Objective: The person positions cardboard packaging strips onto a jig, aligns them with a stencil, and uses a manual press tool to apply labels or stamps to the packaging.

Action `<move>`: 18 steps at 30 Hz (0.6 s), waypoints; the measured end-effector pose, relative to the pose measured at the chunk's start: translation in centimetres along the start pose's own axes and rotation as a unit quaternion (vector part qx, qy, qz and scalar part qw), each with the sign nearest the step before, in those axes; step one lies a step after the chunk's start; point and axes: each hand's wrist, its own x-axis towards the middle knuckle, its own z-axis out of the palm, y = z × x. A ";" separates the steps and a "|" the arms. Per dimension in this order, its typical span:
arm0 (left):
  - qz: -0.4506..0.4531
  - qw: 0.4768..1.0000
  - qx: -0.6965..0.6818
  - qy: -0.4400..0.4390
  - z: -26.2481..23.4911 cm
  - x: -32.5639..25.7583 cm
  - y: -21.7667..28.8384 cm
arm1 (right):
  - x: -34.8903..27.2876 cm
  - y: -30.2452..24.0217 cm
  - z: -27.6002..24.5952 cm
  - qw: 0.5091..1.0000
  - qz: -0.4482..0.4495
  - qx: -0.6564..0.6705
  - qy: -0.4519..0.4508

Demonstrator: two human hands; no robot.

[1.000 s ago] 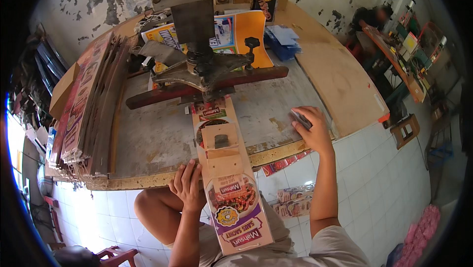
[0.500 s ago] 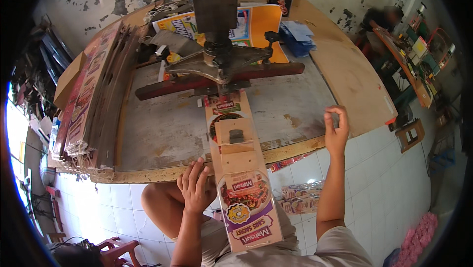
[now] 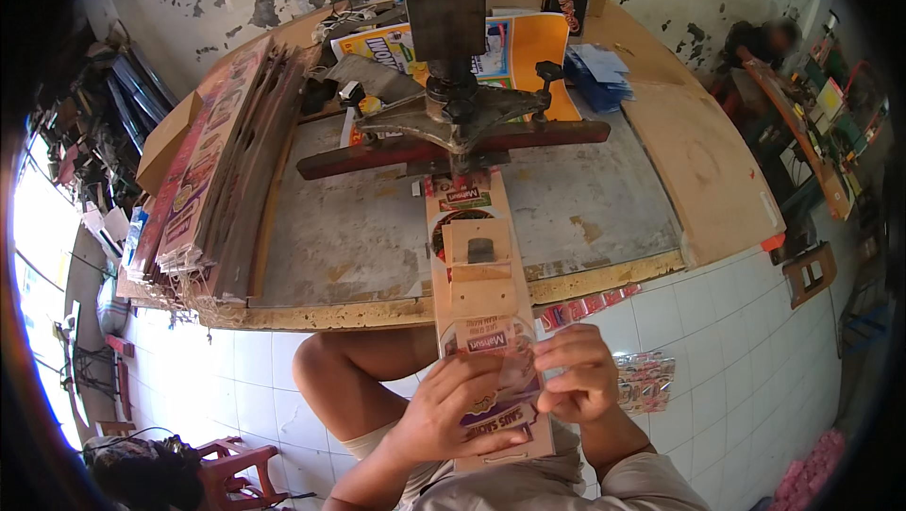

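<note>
A long printed cardboard strip (image 3: 478, 308) runs from beneath the press head (image 3: 460, 129) over the table edge towards my lap. A plain brown card piece with a dark rectangular opening sits on its middle. My left hand (image 3: 453, 407) rests across the strip's near end, thumb and fingers apart, covering part of the print. Beside the strip's right edge, my right hand (image 3: 578, 377) has its fingers curled in a pinch. What lies between those fingertips is too small to make out. The press's dark red crossbar (image 3: 566, 133) spans the table above the strip's far end.
A tall stack of printed cardboard (image 3: 212, 162) stands at the table's left. Colourful printed sheets (image 3: 528, 53) and blue packets (image 3: 599, 77) lie behind the press. Flat printed strips (image 3: 590, 305) lie on the tiled floor. Another person (image 3: 760, 44) sits at a bench, far right.
My right hand has come down and left from above the table's right side to the strip. My left hand has moved from the table edge onto the strip's near end. The view has shifted slightly.
</note>
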 end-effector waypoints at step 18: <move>-0.046 0.992 -0.098 0.059 -4.9 5.0 -3.8 | 4.4 4.6 -3.1 0.884 0.377 0.278 0.016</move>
